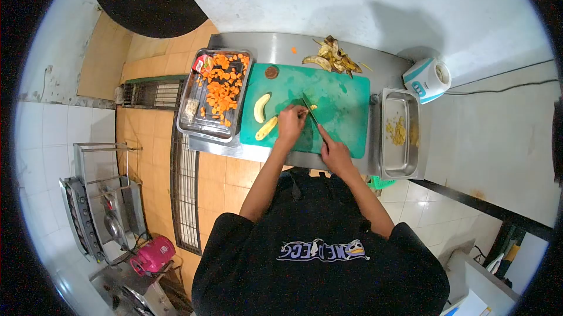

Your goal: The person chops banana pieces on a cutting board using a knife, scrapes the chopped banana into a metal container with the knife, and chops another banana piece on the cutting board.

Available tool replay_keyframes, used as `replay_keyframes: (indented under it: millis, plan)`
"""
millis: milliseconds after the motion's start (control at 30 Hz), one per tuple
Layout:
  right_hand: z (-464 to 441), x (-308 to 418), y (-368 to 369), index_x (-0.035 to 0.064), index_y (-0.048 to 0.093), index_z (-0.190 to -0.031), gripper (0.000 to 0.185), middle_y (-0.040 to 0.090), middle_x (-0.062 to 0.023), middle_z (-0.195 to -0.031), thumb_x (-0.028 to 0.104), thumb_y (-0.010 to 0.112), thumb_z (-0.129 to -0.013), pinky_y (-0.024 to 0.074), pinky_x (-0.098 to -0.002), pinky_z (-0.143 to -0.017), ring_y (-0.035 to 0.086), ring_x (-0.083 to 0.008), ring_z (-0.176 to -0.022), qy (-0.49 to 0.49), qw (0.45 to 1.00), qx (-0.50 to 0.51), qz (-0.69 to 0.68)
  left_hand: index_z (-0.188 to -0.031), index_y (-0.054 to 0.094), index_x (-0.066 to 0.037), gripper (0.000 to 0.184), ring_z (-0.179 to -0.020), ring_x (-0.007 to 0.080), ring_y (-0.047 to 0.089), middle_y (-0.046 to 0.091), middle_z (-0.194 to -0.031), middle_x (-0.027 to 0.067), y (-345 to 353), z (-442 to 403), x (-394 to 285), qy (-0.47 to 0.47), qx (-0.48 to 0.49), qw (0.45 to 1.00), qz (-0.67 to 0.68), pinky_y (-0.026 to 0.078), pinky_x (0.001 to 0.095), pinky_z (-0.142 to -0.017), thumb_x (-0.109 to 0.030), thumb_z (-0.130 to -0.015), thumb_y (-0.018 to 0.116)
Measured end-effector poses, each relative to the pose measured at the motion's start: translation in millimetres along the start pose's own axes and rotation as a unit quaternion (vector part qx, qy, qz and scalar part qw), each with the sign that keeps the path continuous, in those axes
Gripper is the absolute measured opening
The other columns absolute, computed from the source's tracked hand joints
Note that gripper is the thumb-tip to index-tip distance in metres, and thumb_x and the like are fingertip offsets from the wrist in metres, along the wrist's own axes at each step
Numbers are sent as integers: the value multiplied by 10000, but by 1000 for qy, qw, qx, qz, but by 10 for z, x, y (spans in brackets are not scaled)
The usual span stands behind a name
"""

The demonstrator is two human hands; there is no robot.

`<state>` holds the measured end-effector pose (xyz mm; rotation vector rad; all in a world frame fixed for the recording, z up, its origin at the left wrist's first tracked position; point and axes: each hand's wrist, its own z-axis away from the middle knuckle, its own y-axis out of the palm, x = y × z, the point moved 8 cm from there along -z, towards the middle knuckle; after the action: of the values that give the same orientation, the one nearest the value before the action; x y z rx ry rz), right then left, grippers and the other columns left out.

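Observation:
On the green cutting board (346, 105), my right hand (334, 153) is closed round the handle of a knife (311, 112), its blade pointing up and to the left. Small yellow pieces (314, 107) lie by the blade. My left hand (291, 122) is closed just left of the blade, fingertips together; what they hold is too small to make out. A peeled banana (262, 107) rests on the board to the left, with another banana piece (267, 129) below it, close to my left wrist. A small brown round thing (271, 72) lies near the board's top left.
A tray (183, 122) of orange carrot pieces (220, 96) stands left of the board. Banana peels (333, 58) lie behind it. To the right are a steel pan (400, 166) with yellow pieces (396, 130) and a white-and-blue container (427, 81).

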<state>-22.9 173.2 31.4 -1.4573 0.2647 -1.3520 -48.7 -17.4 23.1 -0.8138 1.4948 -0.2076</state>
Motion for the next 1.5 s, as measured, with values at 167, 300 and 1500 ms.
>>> replay_keyframes:
  millis: [167,300,1500]
  plan:
    - [119,30,-161,244,373,-1604,652,605,-231,-671,139,546,-985,477,-563,-670,605,-433,-633,18,999,21,-16,-957,762,-19,149,-768,366,712,710,-906,195,-1,-9,-26,-1,-4,1000,-8,577,445,-691,-52,-811,768]
    - [-59,166,-303,261,366,-1606,658,625,-234,-693,141,540,-983,481,-566,-666,620,-444,-646,3,999,-29,-30,-968,761,-23,157,-769,368,712,707,-908,196,-1,24,-11,9,-8,1000,-19,576,446,-691,-47,-813,764]
    - [-185,116,-100,300,317,-1615,671,673,-240,-728,201,541,-991,536,-592,-672,667,-447,-667,-8,1000,-15,7,-957,765,-23,132,-770,367,709,699,-890,201,-30,-3,-17,16,5,1000,-17,570,456,-690,-71,-835,763]
